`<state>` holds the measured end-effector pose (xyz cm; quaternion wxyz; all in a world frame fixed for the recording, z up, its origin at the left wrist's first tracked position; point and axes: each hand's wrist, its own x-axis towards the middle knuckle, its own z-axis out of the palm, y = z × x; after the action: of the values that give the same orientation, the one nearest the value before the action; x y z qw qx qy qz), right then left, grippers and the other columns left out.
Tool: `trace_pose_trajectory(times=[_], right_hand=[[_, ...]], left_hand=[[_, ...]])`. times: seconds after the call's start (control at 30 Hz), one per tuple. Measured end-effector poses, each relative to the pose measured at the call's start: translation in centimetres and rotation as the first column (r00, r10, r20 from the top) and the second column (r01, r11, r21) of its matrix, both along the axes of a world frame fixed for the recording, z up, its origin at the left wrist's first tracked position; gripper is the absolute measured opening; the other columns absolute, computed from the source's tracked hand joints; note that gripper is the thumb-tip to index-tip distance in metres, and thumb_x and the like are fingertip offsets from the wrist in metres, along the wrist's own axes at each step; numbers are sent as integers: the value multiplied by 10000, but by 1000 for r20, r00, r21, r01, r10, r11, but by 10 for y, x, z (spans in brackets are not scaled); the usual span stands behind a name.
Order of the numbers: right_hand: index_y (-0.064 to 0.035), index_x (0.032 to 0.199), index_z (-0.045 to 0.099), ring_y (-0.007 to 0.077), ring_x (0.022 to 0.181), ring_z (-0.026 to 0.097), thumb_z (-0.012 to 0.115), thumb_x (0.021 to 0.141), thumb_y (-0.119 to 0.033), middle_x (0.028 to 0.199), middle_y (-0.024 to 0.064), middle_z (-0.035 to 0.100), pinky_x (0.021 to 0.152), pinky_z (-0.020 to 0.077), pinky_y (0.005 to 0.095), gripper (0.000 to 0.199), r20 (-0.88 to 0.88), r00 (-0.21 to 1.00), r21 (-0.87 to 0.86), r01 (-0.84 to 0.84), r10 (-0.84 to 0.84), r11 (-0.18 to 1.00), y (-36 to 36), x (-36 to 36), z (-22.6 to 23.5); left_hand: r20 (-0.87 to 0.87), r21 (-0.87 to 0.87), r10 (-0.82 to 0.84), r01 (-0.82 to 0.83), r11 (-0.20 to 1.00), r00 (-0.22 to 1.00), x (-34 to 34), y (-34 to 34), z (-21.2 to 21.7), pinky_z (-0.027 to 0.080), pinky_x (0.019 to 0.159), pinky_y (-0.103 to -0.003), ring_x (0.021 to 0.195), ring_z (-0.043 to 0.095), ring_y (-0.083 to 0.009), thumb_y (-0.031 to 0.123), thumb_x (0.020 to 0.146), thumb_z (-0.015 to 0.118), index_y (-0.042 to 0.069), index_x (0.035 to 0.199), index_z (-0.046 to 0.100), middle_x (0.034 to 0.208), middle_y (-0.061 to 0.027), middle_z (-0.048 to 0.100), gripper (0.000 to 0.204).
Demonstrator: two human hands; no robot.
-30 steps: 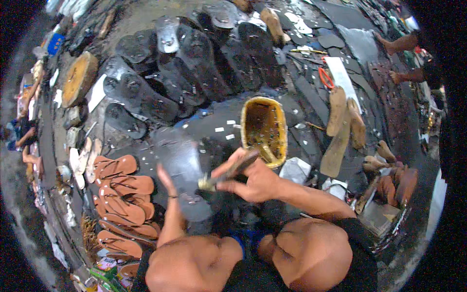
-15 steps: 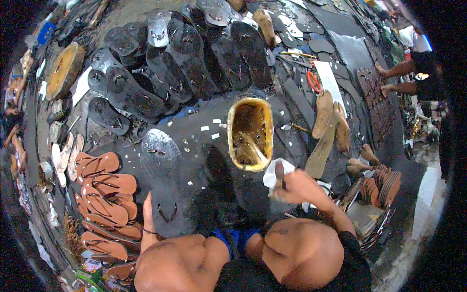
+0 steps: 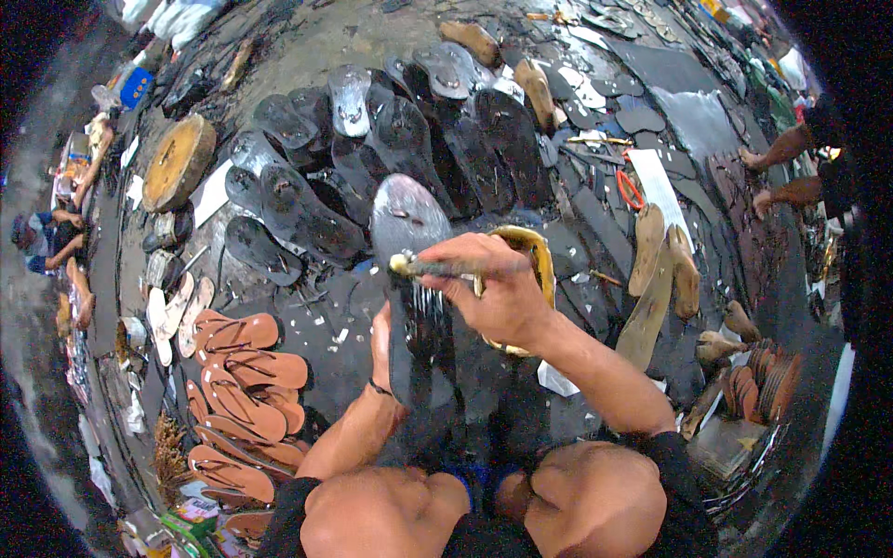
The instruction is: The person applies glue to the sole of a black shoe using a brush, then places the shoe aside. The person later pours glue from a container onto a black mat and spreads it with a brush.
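A black flip-flop sole is raised in front of me, its toe end smeared with a whitish wet coat that runs in streaks down its middle. My left hand grips its left edge, most of the fingers hidden beneath. Across the sole, my right hand is closed around a brush. The brush's pale, yellowish tip is at the sole's left side; whether it touches is hard to tell. Behind my right hand stands a yellow-rimmed tub, partly covered.
Black flip-flops lie piled ahead. Brown flip-flops are stacked at left, near a round wooden block. Wooden foot forms, red-handled scissors and scraps lie right. Another person's hands rest on dark sheets.
My right hand has moved left from beside the tub to over the sole, holding the brush. My left hand has lifted the sole off the ground. The view has shifted.
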<state>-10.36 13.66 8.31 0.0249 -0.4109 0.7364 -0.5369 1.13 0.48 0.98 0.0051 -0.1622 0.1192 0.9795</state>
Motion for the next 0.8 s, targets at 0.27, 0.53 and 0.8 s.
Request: trace_pose_trajectory(times=[0.27, 0.53, 0.8], right_hand=[[-132, 1156, 666, 261, 942, 647, 734, 745, -152, 1024, 47, 675, 800, 498, 387, 417, -115, 940, -93, -331, 320, 939, 28, 42, -24], [-165, 1196, 642, 276, 920, 612, 699, 680, -148, 982, 48, 640, 781, 446, 422, 519, -200, 906, 38, -373, 373, 927, 12, 32, 19], [-129, 1052, 667, 201, 785, 562, 670, 778, -214, 832, 1, 554, 724, 462, 369, 287, -380, 853, 16, -380, 357, 925, 16, 57, 5]], left_hand=[[131, -158, 275, -254, 954, 952, 4, -51, -28, 583, 761, -432, 894, 686, -280, 433, 999, 394, 32, 1171, 619, 1038, -147, 692, 491], [184, -62, 107, -97, 993, 977, -3, -18, -15, 549, 916, -442, 1029, 662, -287, 496, 986, 393, 33, 1257, 582, 1201, -162, 648, 569], [-60, -188, 20, -31, 982, 998, -9, -25, -20, 566, 890, -420, 955, 696, -241, 339, 1063, 375, 1, 1215, 616, 1112, -149, 696, 442]])
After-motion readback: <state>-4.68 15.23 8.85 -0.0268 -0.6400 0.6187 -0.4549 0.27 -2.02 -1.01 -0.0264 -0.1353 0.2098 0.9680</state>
